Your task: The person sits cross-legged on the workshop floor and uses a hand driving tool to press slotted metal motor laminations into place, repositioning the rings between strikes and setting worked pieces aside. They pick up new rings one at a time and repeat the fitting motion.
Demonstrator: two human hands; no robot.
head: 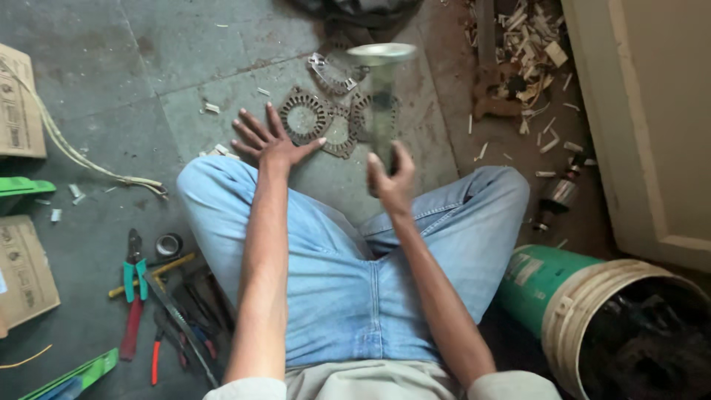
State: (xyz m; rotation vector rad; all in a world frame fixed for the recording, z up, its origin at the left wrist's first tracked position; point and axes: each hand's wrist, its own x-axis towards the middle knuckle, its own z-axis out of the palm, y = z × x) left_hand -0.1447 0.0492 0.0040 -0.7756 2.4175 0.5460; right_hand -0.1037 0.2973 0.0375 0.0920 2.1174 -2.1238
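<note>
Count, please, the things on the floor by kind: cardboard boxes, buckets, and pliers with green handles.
Cardboard boxes: 2
Bucket, lying on its side: 1
Pliers with green handles: 1
Total: 4

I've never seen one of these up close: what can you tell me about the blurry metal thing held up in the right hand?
The metal piece looks like a greyish rod or tube topped by a flat round disc, held upright. It is blurred, so details are unclear. The right hand grips its lower end, above the grey floor and toothed metal rings.
</note>
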